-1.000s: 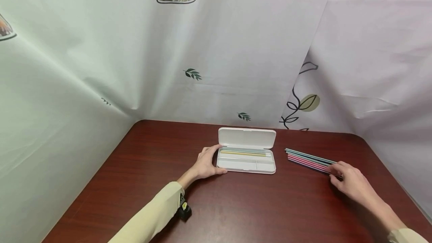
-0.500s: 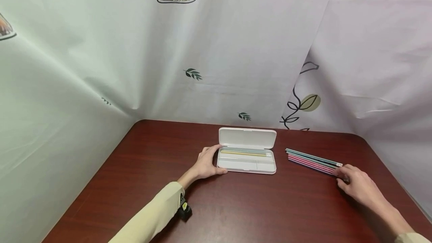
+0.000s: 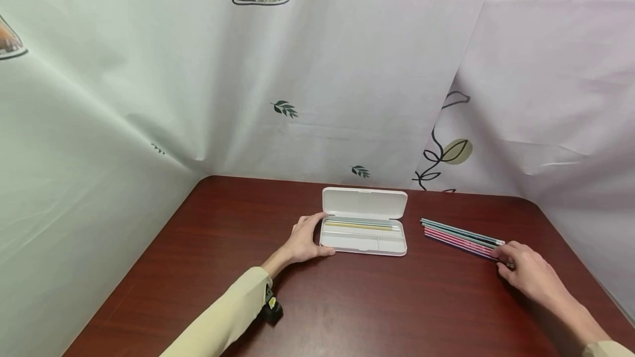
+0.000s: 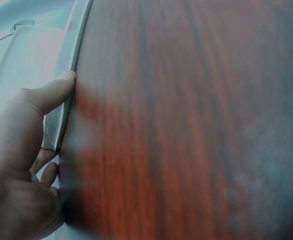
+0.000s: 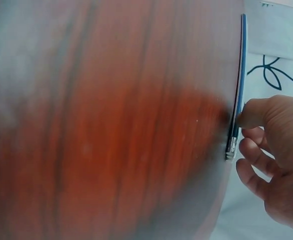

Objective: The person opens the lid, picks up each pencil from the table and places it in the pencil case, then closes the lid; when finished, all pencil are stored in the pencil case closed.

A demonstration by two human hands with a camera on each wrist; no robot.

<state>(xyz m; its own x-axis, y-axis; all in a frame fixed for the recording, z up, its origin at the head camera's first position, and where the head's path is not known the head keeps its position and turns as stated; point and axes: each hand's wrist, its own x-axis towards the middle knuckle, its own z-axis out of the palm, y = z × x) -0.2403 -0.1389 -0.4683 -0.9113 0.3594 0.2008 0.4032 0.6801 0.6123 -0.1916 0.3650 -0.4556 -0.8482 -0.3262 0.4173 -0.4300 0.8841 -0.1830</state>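
In the head view a white pencil case (image 3: 367,242) lies with its lid raised. Its back compartment contains a yellow pencil (image 3: 359,226) beside pale green ones. My left hand (image 3: 301,241) grips the case's left end, thumb at the front edge and fingers round behind; the left wrist view shows the thumb on the rim. To the right lies a row of teal and pink pencils (image 3: 453,237), with a dark blue pencil (image 5: 242,65) nearest me. At their eraser ends, my right hand (image 3: 528,270) pinches the dark blue pencil between thumb and fingers, partly hiding the ends.
The dark red wooden table (image 3: 377,302) ends at a white patterned curtain (image 3: 347,98) behind the case. More curtain hangs along the left and right sides. A small black device (image 3: 272,311) is strapped at my left wrist.
My right hand has slid right along the pencils to their eraser ends, uncovering the white tips of the teal ones. The pencils, the case and my left hand have stayed in place.
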